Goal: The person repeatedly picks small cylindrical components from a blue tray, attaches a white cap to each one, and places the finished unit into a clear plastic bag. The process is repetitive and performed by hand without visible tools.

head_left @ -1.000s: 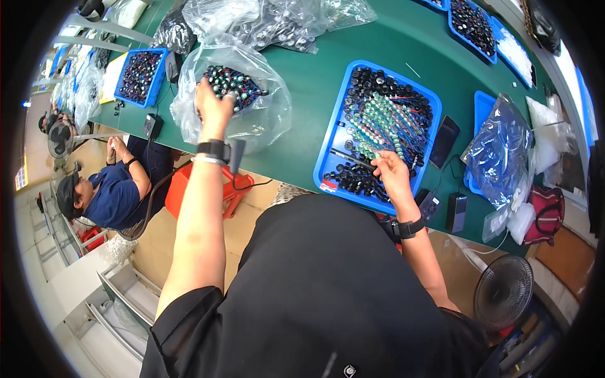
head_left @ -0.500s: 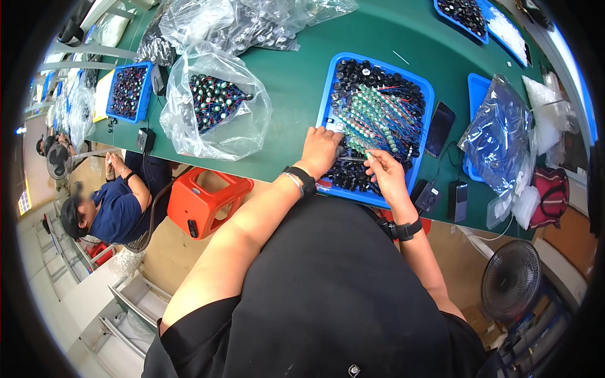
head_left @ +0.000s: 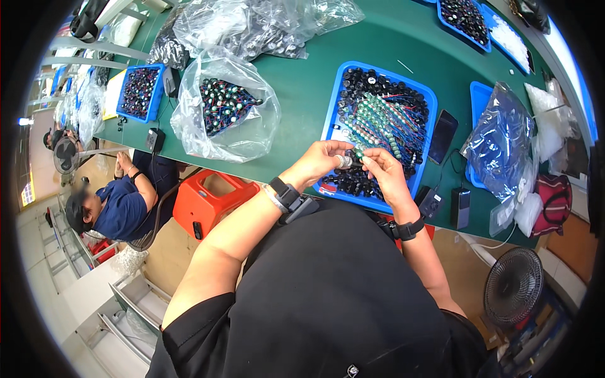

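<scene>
My left hand [head_left: 319, 161] is over the near left part of a blue tray [head_left: 436, 104], fingers closed on a small black round cap [head_left: 349, 155]. Close beside it, my right hand [head_left: 387, 175] pinches a small greenish wired part [head_left: 360, 153] between thumb and finger. The two small pieces meet or nearly meet; fingers partly hide them. Under the hands, black round caps [head_left: 362, 184] fill the tray's edges. A bundle of green-headed parts with red and blue wires [head_left: 381, 123] lies across the tray's middle.
Left of the tray, a clear plastic bag [head_left: 258, 135] holds wired parts. A phone [head_left: 443, 135], a black box-shaped device [head_left: 460, 208] and a blue bag-covered tray [head_left: 479, 101] are at the right. A red stool [head_left: 195, 205] and a seated person [head_left: 126, 208] are at the left.
My left hand has lifted from the caps in the tray and come right, toward my right hand, with a black cap in its fingers. The view has shifted slightly.
</scene>
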Available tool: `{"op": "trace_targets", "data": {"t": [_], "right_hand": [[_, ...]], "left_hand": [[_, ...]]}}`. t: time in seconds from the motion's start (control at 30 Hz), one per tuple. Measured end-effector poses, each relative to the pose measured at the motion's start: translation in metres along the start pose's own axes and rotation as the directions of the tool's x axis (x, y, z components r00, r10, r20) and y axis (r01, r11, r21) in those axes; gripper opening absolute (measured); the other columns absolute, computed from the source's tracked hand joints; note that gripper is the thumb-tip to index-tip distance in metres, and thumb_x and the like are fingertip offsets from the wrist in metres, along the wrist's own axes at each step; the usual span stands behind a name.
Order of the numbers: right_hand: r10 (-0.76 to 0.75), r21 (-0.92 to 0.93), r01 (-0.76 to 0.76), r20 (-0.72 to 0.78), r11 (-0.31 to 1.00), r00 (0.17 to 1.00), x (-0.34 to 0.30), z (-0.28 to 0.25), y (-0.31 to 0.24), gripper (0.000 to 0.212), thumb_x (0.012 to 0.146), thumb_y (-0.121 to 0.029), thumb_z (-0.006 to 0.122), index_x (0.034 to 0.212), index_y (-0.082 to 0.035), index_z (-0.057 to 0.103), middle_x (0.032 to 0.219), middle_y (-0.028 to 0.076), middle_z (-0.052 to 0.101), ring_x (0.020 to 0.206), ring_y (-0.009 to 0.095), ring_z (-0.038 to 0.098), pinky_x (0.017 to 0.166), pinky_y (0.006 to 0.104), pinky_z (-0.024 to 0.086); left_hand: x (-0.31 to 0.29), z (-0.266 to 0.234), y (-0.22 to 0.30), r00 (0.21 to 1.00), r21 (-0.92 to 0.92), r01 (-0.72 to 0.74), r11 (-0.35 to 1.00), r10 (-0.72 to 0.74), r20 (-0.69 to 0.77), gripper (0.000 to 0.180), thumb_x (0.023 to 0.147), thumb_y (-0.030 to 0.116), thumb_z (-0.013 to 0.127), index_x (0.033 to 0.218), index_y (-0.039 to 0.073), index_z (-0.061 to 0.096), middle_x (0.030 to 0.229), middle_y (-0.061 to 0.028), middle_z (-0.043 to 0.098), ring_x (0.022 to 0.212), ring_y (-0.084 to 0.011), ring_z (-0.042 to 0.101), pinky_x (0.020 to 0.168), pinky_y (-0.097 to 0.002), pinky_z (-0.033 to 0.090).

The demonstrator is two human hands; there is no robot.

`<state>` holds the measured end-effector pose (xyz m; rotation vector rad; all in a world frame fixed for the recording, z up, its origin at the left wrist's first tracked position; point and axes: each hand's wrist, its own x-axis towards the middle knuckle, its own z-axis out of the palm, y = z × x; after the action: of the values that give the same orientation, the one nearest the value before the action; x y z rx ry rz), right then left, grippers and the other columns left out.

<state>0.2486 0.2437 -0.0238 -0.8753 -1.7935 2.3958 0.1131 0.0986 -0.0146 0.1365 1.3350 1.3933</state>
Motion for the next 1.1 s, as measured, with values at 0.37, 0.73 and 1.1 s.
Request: {"op": "trace_targets", "data": {"t": [0.37, 0.73, 1.1], "right_hand": [[-0.027, -0.092, 0.032, 0.053, 0.995, 0.998, 0.002, 0.012, -0.013, 0.013, 0.085, -0.008, 0.063, 0.097, -0.003, 0.062, 0.083, 0.000, 0.062, 0.075, 0.006, 0.055, 0.067, 0.0208, 0.045], [0.022, -0.092, -0.016, 0.071, 0.996, 0.997, 0.000, 0.012, -0.015, 0.009, 0.085, -0.009, 0.063, 0.089, -0.002, 0.059, 0.075, -0.001, 0.059, 0.068, 0.006, 0.053, 0.064, 0.0207, 0.044], [0.065, -0.303, -0.037, 0.082, 0.952, 0.994, -0.002, 0.027, -0.018, 0.015, 0.087, -0.005, 0.057, 0.098, 0.004, 0.061, 0.079, 0.004, 0.064, 0.066, 0.008, 0.056, 0.059, 0.0213, 0.045]], "left_hand": [[-0.016, 0.002, 0.007, 0.999, 0.041, -0.052, 0.998, 0.051, 0.012, 0.041, 0.079, -0.005, 0.058, 0.119, -0.005, 0.052, 0.099, -0.0094, 0.060, 0.093, -0.0147, 0.060, 0.083, -0.0269, 0.050], [-0.024, 0.002, 0.010, 0.997, 0.028, -0.077, 0.997, 0.076, 0.032, 0.039, 0.079, -0.002, 0.060, 0.118, -0.005, 0.054, 0.102, -0.0077, 0.061, 0.092, -0.0117, 0.058, 0.084, -0.0248, 0.047], [-0.013, 0.005, -0.008, 0.971, 0.412, -0.102, 0.906, 0.180, -0.155, 0.020, 0.084, 0.003, 0.061, 0.103, -0.004, 0.058, 0.093, -0.0091, 0.064, 0.080, -0.0131, 0.061, 0.071, -0.0279, 0.050]]}}
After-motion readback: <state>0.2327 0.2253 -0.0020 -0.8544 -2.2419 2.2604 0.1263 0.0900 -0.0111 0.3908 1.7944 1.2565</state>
